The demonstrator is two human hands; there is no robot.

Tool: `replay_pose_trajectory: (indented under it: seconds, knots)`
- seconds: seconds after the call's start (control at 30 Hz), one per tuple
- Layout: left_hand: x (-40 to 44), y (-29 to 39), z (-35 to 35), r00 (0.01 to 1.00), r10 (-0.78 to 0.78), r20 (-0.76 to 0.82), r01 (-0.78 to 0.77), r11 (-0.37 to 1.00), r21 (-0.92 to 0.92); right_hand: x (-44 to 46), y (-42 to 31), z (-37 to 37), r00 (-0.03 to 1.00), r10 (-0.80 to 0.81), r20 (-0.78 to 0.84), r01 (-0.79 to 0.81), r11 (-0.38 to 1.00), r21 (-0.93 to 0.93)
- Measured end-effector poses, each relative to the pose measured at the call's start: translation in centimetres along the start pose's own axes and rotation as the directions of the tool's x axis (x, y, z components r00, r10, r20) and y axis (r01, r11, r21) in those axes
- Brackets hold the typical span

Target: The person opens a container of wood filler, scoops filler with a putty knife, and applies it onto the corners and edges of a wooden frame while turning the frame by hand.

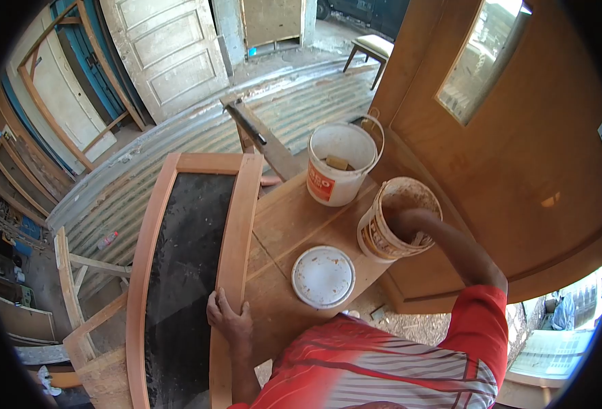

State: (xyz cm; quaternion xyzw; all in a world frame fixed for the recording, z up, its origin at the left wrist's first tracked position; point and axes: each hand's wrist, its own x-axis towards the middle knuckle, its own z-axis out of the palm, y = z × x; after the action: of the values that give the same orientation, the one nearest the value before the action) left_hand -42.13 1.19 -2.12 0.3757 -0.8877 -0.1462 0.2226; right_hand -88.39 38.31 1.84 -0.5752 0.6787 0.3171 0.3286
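My left hand (230,316) rests on the right rail of a wooden frame (239,215) with a dark panel (192,245), its fingers spread over the edge. My right hand (410,226) reaches down inside a brown-stained bucket (376,235); its fingers are mostly hidden by the wall and shadow. A white round lid (323,277) with brown specks lies flat on the wooden bench (273,300), between my hands. Behind it stands a white bucket (322,187) with a red label and a block inside.
A large wooden door (519,184) with a narrow glass slot stands at the right. Corrugated metal sheets (287,95) lie beyond the bench. Behind the frame, a saw-like tool (246,124) rests on a plank. A stool (372,49) stands farther back, and old doors (168,54) lean at the left.
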Motion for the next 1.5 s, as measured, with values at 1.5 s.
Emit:
replay_pose_trajectory:
  seconds: [1.5]
  knots:
    - [2.5, -0.7, -1.5, 0.989, -0.049, 0.141, 0.048, 0.999, 0.005, 23.9, -5.2, -31.4, 0.446, 0.601, -0.663, 0.278, 0.611, 0.741]
